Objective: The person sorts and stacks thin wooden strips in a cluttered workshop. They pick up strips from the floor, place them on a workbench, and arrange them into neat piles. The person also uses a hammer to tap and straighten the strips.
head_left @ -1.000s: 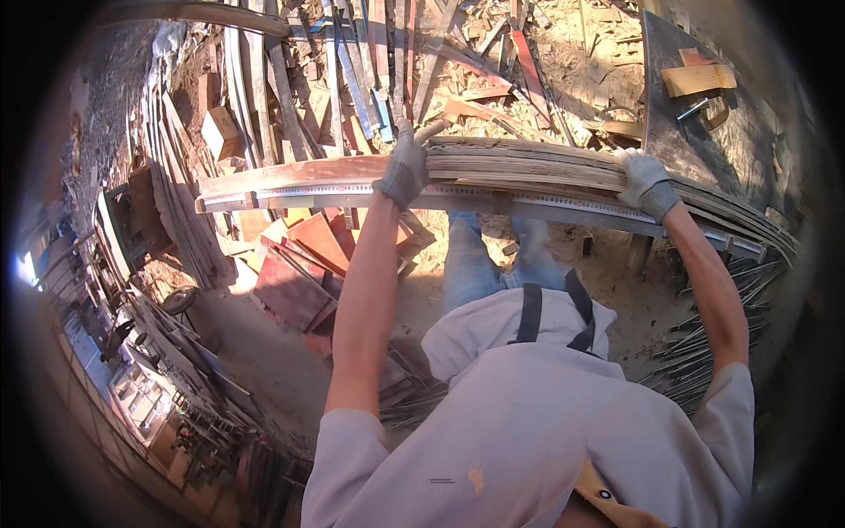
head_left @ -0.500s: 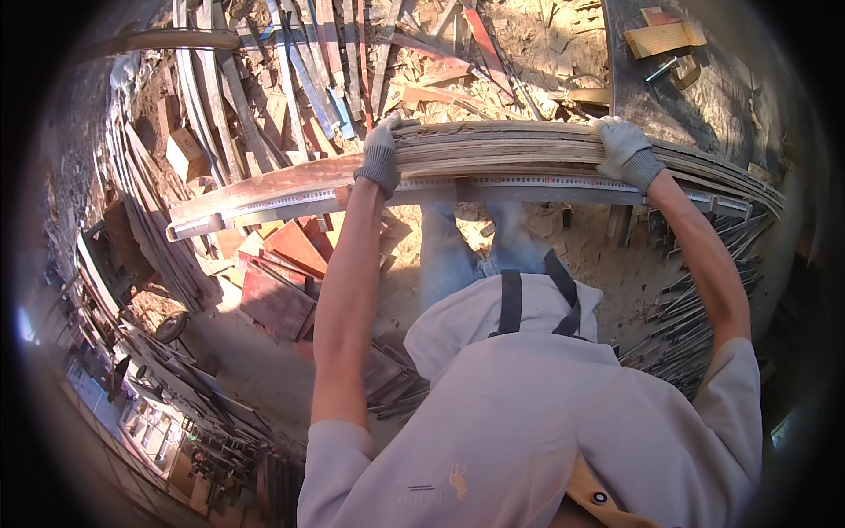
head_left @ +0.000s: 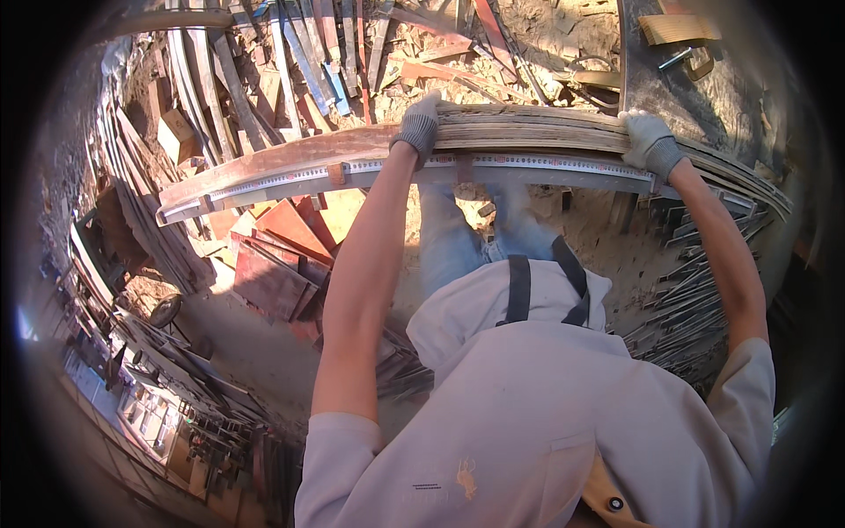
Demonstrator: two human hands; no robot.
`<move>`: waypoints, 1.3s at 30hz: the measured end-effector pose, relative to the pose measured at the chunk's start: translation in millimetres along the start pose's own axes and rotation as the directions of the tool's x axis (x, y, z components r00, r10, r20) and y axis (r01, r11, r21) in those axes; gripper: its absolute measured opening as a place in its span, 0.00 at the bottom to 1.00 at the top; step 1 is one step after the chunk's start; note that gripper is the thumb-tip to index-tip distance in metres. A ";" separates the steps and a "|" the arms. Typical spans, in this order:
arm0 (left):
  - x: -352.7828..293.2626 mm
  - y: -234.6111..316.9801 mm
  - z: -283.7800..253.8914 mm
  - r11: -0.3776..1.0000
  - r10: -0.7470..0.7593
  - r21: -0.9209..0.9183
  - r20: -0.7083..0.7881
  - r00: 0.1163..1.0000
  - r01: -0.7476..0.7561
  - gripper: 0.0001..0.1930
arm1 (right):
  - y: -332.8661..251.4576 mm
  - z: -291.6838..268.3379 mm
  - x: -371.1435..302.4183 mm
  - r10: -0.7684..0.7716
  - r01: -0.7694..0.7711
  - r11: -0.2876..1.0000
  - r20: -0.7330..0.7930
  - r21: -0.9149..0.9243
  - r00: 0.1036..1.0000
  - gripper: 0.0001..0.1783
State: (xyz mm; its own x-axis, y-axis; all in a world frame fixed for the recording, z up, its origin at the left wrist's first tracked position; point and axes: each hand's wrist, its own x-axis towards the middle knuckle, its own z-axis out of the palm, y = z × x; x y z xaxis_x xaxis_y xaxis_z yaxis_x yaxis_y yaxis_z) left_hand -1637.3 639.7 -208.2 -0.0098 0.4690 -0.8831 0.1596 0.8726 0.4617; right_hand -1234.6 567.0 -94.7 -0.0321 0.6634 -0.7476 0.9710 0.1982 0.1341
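A stack of thin, rough-edged wooden strips (head_left: 537,132) lies crosswise in front of me, along a long bench. My left hand (head_left: 421,123), in a pale knit glove with a grey cuff, is closed around the left end of the stack. Farther right, my right hand (head_left: 650,143), gloved alike, grips the strips from above, its fingertips partly hidden. On the near edge of the bench runs a white measuring scale (head_left: 299,175) on a metal rail, with small brown blocks (head_left: 338,173) set along it. Bare reddish board (head_left: 282,158) shows left of my left hand.
Beyond the bench, long offcuts (head_left: 304,66) and wood scraps cover the ground. A dark board (head_left: 687,92) at the far right carries a yellowish wood piece (head_left: 678,29) and a metal tube (head_left: 676,59). Reddish panels (head_left: 273,277) lie below left; thin strips (head_left: 695,299) are piled below right.
My left hand has shifted to the right relative to the scale, still closed at the stack's left end. The right hand has moved slightly right. The whole bench sits higher in the view.
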 end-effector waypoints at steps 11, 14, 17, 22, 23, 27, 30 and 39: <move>12.0 -4.4 8.9 0.985 0.153 -0.134 0.337 0.929 -0.113 0.24 | 23.7 18.9 -1.1 -0.056 0.064 0.996 -0.133 0.062 0.990 0.27; 0.4 1.0 32.0 0.971 -0.095 -0.194 0.233 0.968 0.142 0.26 | 38.8 27.6 -5.8 -0.021 0.030 0.997 -0.126 0.070 0.992 0.27; -14.2 9.6 57.9 0.991 -0.131 0.060 0.181 0.975 0.122 0.30 | 61.8 40.6 -9.1 0.008 -0.003 0.999 -0.080 0.051 0.997 0.27; -34.2 27.2 83.9 0.974 -0.058 0.224 0.299 0.952 -0.011 0.33 | 90.8 57.4 -10.5 0.024 -0.024 1.000 -0.034 0.016 0.999 0.31; -35.1 27.7 86.2 0.968 -0.085 0.251 0.277 0.957 0.013 0.32 | 93.5 57.6 -10.8 0.020 -0.019 0.999 -0.037 0.025 0.999 0.31; -14.9 10.5 86.5 0.976 -0.152 -0.088 0.376 0.914 0.199 0.25 | 94.6 54.4 -11.7 -0.011 0.014 0.997 -0.040 0.076 0.999 0.30; 20.9 -20.1 85.7 0.989 -0.062 -0.103 0.365 0.929 0.106 0.22 | 93.8 54.4 -11.2 -0.001 0.003 0.999 -0.032 0.045 0.999 0.29; 29.9 -32.2 149.1 0.992 -0.087 -0.057 0.332 0.939 0.112 0.17 | 135.3 81.9 -16.2 0.055 -0.058 0.996 0.035 0.068 0.998 0.39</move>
State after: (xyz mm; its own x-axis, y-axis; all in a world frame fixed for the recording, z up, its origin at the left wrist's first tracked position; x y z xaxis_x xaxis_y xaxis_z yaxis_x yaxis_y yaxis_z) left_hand -1495.5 605.3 -261.9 0.3043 0.3198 -0.8973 0.1007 0.9259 0.3641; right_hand -1083.3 523.9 -117.6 0.0302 0.6474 -0.7615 0.9850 0.1102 0.1327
